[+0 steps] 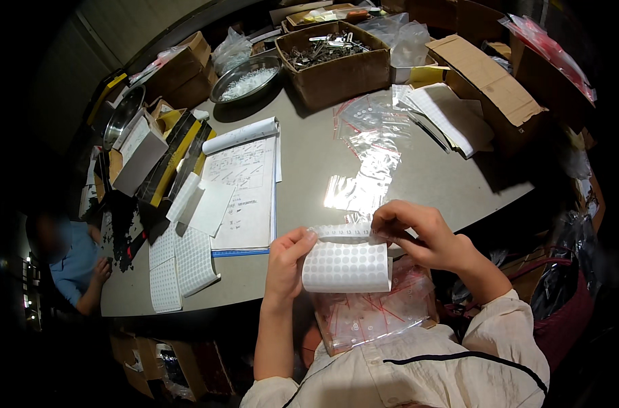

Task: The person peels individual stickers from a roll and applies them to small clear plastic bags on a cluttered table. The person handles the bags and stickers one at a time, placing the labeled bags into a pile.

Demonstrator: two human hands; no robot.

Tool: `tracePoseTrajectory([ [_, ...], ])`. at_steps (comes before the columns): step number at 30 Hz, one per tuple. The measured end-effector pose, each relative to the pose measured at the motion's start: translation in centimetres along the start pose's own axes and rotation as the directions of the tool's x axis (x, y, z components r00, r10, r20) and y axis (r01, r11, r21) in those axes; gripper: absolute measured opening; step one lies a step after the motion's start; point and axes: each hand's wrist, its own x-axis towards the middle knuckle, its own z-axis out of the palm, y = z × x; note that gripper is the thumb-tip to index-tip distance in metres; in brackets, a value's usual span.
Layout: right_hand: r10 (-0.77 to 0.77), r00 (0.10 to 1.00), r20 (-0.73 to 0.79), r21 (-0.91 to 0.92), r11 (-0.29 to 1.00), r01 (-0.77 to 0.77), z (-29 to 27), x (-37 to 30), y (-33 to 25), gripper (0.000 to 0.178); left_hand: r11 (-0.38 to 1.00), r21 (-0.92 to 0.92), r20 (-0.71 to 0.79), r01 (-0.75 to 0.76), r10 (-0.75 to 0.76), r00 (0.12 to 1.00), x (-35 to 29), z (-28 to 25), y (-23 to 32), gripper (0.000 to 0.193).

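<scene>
A white sheet of round stickers [343, 268] is held up over my lap, its upper edge curled into a strip of printed dots. My left hand [287, 262] is closed on the sheet's left edge, thumb on top. At the right end of the curled strip, my right hand [425, 231] is closed in a pinch; whether a loose sticker is between its fingertips is too small to tell. Beneath the sheet, a pile of clear bags with red lines [371, 316] rests on my lap. More clear bags [360, 187] lie overlapping on the table just beyond my hands.
Left of my hands are a clipboard with handwritten pages [245, 197] and more sticker sheets [180, 262]. A carton of metal parts [333, 75] and a bowl of small clear pieces [248, 83] stand farther back. Papers [445, 112] lie right. A person in blue [75, 258] sits left.
</scene>
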Motion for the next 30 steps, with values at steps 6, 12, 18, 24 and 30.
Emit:
tracePoseTrajectory([
  [6,0.111,0.992,-0.054,0.041,0.993,-0.109,0.0,0.1,-0.4,0.035,1.000,0.004,-0.003,-0.005,0.005,1.000,0.0,-0.1,-0.1,0.019],
  [12,-0.082,0.995,-0.049,-0.111,0.991,0.076,-0.5,0.0,0.6,0.025,1.000,0.013,-0.005,-0.013,0.013,1.000,0.0,0.2,0.0,0.019],
  [18,-0.063,0.995,-0.082,-0.173,0.984,0.048,-1.9,0.7,1.2,0.024,0.994,-0.062,-0.110,-0.089,0.082,0.990,-0.4,-0.1,-0.1,0.018],
  [24,0.034,0.992,0.124,-0.558,0.829,0.041,-1.5,-0.3,5.2,0.035,0.984,-0.109,-0.168,-0.138,0.118,0.979,-1.4,-1.0,0.2,0.020],
  [30,-0.116,0.975,0.190,-0.781,0.584,0.222,-0.2,1.1,5.6,0.022,0.980,-0.105,-0.179,-0.171,0.151,0.972,-2.5,-1.5,0.9,0.019],
])
